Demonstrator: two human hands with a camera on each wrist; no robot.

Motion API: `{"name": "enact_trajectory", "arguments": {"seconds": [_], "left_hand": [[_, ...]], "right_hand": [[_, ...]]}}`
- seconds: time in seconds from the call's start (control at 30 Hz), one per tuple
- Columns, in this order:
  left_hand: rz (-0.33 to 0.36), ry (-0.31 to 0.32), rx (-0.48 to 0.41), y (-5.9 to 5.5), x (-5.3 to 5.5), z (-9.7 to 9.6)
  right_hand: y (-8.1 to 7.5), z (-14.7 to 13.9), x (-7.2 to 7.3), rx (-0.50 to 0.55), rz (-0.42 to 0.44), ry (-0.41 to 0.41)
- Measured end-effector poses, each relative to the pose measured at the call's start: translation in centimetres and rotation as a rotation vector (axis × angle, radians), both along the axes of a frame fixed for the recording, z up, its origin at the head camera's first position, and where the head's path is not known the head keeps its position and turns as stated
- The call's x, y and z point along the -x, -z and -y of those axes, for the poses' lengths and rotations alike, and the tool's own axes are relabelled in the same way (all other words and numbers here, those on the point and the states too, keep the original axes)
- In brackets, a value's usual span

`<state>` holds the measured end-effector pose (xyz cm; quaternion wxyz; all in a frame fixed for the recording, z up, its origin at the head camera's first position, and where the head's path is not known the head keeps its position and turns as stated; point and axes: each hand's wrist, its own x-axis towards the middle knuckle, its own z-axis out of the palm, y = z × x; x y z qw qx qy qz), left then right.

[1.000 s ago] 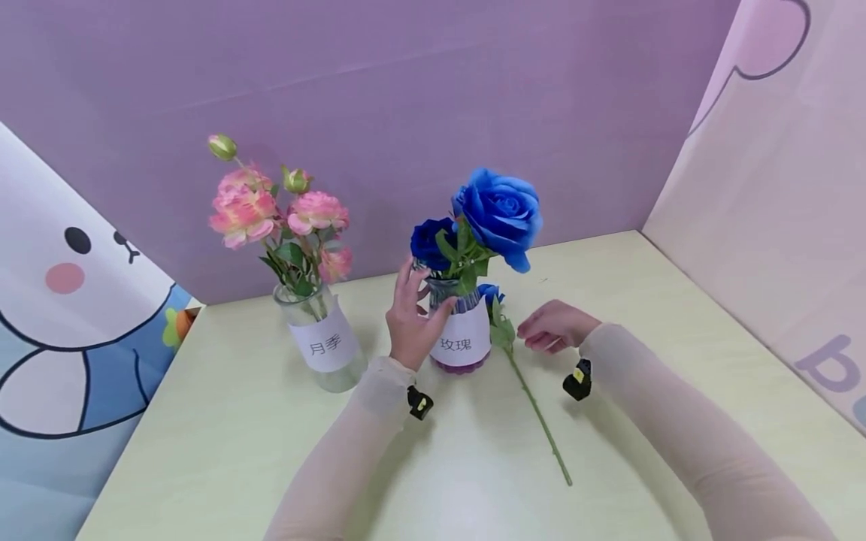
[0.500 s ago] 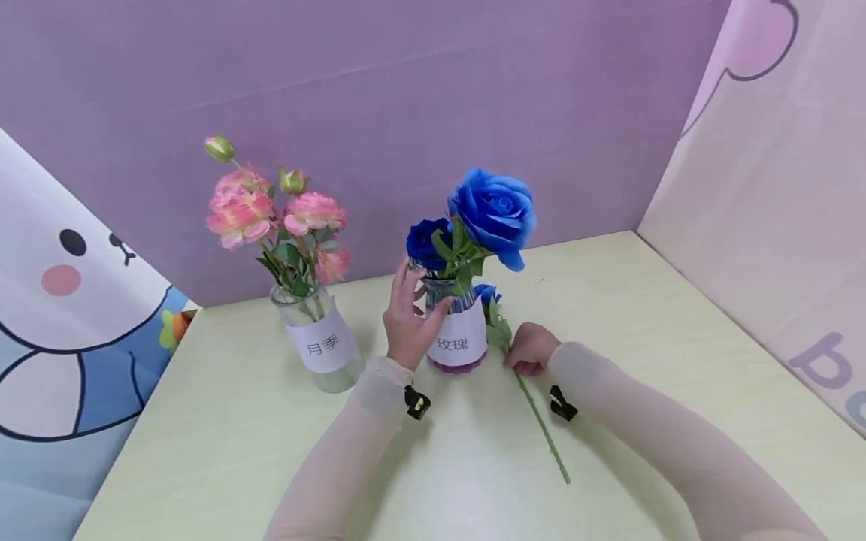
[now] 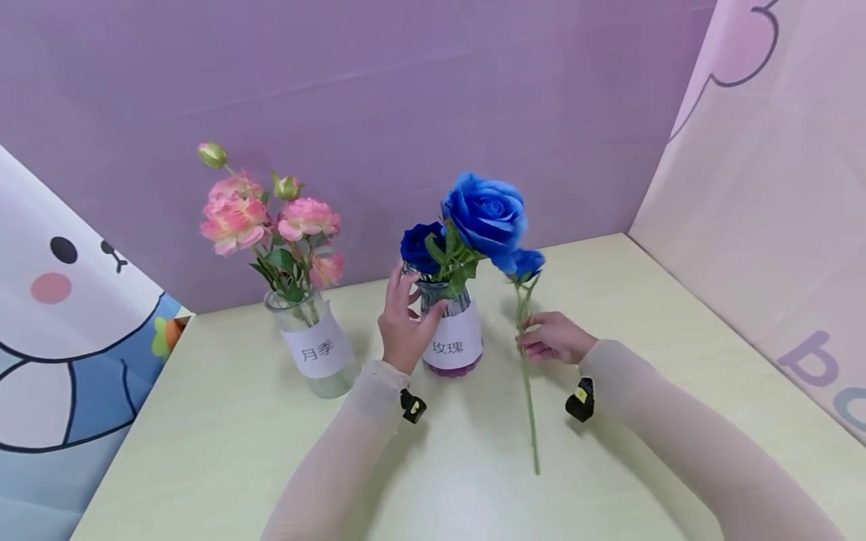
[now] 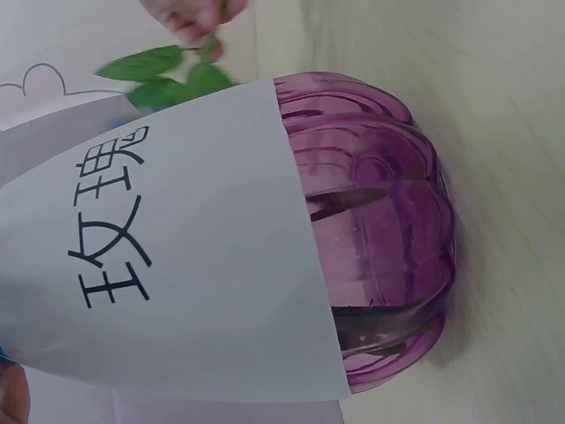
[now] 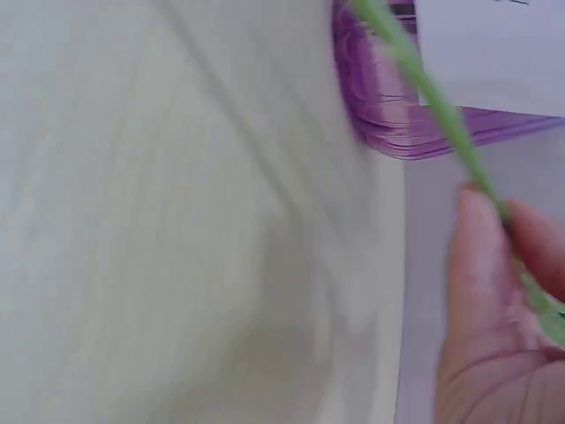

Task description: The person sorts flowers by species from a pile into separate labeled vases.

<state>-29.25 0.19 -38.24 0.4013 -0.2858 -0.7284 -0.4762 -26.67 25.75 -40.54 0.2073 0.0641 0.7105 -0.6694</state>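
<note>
My right hand (image 3: pixel 558 336) pinches the green stem (image 5: pixel 433 93) of a blue rose (image 3: pixel 529 264) between thumb and fingers. The rose stands nearly upright just right of a glass vase (image 4: pixel 380 203) with a purple ribbed base and a white paper label (image 3: pixel 448 342). My left hand (image 3: pixel 404 334) holds that vase near its neck from the left, thumb in front. In the vase are a large blue rose (image 3: pixel 485 214) and a smaller, darker one (image 3: pixel 421 246), with green leaves. Whether the held stem's lower end touches the table cannot be told.
To the left stands a clear glass vase (image 3: pixel 334 387) with a white label, holding pink flowers (image 3: pixel 233 218) and buds. Both vases are on a pale wooden table (image 3: pixel 223 451). A purple backdrop (image 3: pixel 379 113) rises behind, with printed cartoon panels at both sides.
My right hand reached left to the rose lying on the table, took its stem and raised it to nearly upright. My left hand stays on the vase. The head view shifts slightly.
</note>
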Motion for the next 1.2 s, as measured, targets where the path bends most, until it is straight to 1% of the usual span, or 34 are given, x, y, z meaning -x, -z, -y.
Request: {"name": "enact_trajectory", "arguments": {"seconds": [0.1, 0.23, 0.3, 0.37, 0.47, 0.6, 0.77, 0.9, 1.0, 1.1, 1.2], "left_hand": [[-0.003, 0.007, -0.004, 0.0, 0.0, 0.1], [-0.002, 0.007, -0.004, 0.0, 0.0, 0.1], [-0.003, 0.007, -0.004, 0.0, 0.0, 0.2], [-0.004, 0.007, -0.002, 0.0, -0.1, 0.2], [-0.007, 0.005, 0.009, 0.0, -0.1, 0.3], [0.002, 0.008, 0.014, -0.1, -0.3, 0.2], [0.006, 0.006, 0.007, -0.1, -0.3, 0.1], [-0.003, 0.022, -0.002, 0.0, -0.1, 0.1], [-0.013, 0.019, -0.001, 0.0, -0.1, 0.2], [-0.018, 0.011, 0.005, 0.0, 0.0, 0.2], [-0.012, 0.018, 0.003, 0.0, 0.0, 0.2]], "right_hand": [[-0.8, -0.6, -0.8, 0.215, -0.048, 0.081], [-1.5, -1.2, -2.1, 0.506, -0.109, 0.221], [-1.6, -1.4, -2.8, 0.609, -0.138, 0.307], [-1.5, -1.4, -3.4, 0.679, -0.158, 0.401], [-1.3, -1.4, -4.1, 0.751, -0.149, 0.538], [-1.2, -1.4, -4.8, 0.832, -0.089, 0.694], [-1.4, -1.4, -5.4, 0.904, -0.03, 0.833], [-1.8, -1.5, -5.5, 0.943, -0.022, 0.93], [-2.4, -1.7, -5.5, 0.971, -0.052, 0.979], [-3.4, -2.0, -5.5, 1.025, -0.096, 0.985], [-4.4, -2.3, -5.7, 1.089, -0.158, 0.962]]}}
